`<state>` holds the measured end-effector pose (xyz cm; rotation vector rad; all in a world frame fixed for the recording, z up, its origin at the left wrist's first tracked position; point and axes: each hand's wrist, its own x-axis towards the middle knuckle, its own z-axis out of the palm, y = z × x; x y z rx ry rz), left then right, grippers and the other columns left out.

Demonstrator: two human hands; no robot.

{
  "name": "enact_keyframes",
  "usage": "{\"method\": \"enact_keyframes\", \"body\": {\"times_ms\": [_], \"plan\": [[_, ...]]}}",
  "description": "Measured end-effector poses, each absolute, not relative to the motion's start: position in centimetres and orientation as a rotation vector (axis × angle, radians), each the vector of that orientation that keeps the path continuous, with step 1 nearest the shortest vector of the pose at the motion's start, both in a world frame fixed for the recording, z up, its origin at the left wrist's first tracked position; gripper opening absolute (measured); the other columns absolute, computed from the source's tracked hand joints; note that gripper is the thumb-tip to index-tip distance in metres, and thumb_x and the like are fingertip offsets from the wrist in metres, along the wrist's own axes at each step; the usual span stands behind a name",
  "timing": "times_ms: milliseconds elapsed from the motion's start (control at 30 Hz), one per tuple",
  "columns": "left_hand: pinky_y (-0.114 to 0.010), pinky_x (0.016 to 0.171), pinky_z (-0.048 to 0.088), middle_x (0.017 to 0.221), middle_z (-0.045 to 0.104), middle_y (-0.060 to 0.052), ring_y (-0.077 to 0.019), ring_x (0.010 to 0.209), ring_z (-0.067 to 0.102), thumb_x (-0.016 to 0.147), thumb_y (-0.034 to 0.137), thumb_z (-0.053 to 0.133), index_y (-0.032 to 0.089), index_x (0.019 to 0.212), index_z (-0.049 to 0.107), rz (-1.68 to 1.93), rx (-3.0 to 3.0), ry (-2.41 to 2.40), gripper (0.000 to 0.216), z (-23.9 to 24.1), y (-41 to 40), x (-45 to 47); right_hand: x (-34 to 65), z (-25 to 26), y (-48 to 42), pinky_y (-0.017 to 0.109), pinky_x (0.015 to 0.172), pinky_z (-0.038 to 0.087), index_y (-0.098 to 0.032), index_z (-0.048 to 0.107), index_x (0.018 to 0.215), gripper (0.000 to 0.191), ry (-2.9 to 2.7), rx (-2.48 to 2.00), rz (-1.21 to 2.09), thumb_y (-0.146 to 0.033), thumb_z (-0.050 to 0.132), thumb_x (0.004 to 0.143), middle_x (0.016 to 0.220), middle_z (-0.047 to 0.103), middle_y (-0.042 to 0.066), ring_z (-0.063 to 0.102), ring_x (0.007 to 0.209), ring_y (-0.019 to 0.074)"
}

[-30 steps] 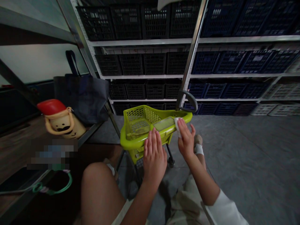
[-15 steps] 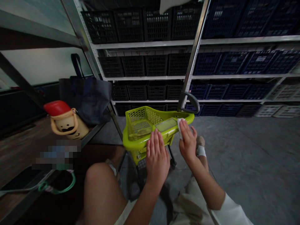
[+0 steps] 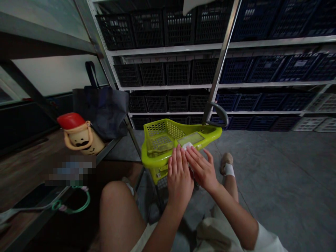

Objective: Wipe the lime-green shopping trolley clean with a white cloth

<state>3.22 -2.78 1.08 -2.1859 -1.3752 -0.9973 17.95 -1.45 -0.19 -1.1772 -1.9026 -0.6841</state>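
Observation:
A small lime-green shopping cart (image 3: 157,160) with a perforated basket stands in front of my knees. My left hand (image 3: 180,176) lies with its fingers stretched out on the near rim of the cart, holding nothing that I can see. Close beside it, my right hand (image 3: 203,169) presses a white wipe (image 3: 187,145) onto the same rim, just below the clear panel (image 3: 193,138). Part of the wipe is hidden under the fingers. The two hands' fingertips nearly meet. A grey loop handle (image 3: 219,115) rises at the cart's far right end.
On the left, a bench with a metal edge bears a cream container with a red lid (image 3: 80,134), a dark tote bag (image 3: 105,108) and a green cord (image 3: 85,199). Behind the cart, shelves hold several dark crates (image 3: 178,73). Grey floor (image 3: 283,175) lies to the right.
My right hand has slid left along the rim with the white wipe, up against my left hand. My left hand stays at nearly the same place on the rim. The view has shifted slightly.

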Motion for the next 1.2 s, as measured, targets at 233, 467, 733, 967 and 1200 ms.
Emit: {"method": "enact_keyframes", "body": {"times_ms": [233,467,733,967,1200], "plan": [[-0.044,0.124,0.025,0.16,0.035,-0.018,-0.0285,0.15,0.03,0.094,0.021,0.047,0.003,0.157,0.021,-1.002,-2.182,-1.375,0.071,1.3,-2.8,3.3,19.2,0.5,-0.9,0.05,0.116,0.027,-0.027,0.028,0.157,0.076,-1.517,-1.422,-0.629,-0.003,0.035,0.085,0.154,0.048,0.011,0.043,0.144,0.0228],[-0.045,0.124,0.025,0.161,0.034,-0.018,-0.0285,0.151,0.03,0.094,0.02,0.046,0.004,0.158,0.015,-1.009,-2.187,-1.347,0.073,1.1,-2.8,3.1,18.9,0.9,-1.4,0.049,0.119,0.024,-0.028,0.026,0.158,0.077,-1.789,-1.267,-0.628,-0.004,0.037,0.086,0.151,0.052,0.009,0.046,0.142,0.0208],[-0.047,0.124,0.025,0.161,0.033,-0.019,-0.029,0.151,0.029,0.092,0.017,0.047,0.004,0.158,0.006,-1.013,-2.172,-1.366,0.078,1.0,-2.7,3.2,17.5,0.9,-1.8,0.046,0.119,0.024,-0.025,0.023,0.159,0.075,-1.938,-1.206,-0.592,-0.006,0.037,0.087,0.153,0.05,0.01,0.042,0.145,0.0201],[-0.046,0.124,0.025,0.161,0.033,-0.019,-0.0299,0.151,0.028,0.093,0.02,0.048,0.001,0.157,0.012,-0.99,-2.201,-1.365,0.076,1.3,-2.8,3.2,19.6,1.0,-1.1,0.051,0.115,0.029,-0.026,0.03,0.156,0.08,-1.488,-1.483,-0.593,-0.002,0.036,0.08,0.152,0.05,0.011,0.046,0.142,0.0231],[-0.045,0.125,0.024,0.161,0.033,-0.018,-0.0283,0.151,0.028,0.093,0.018,0.046,0.005,0.158,0.013,-1.013,-2.207,-1.373,0.074,1.2,-2.9,3.3,18.9,1.2,-1.7,0.048,0.118,0.024,-0.027,0.026,0.157,0.074,-1.874,-1.24,-0.583,-0.006,0.037,0.087,0.151,0.051,0.01,0.045,0.142,0.0205]]}}
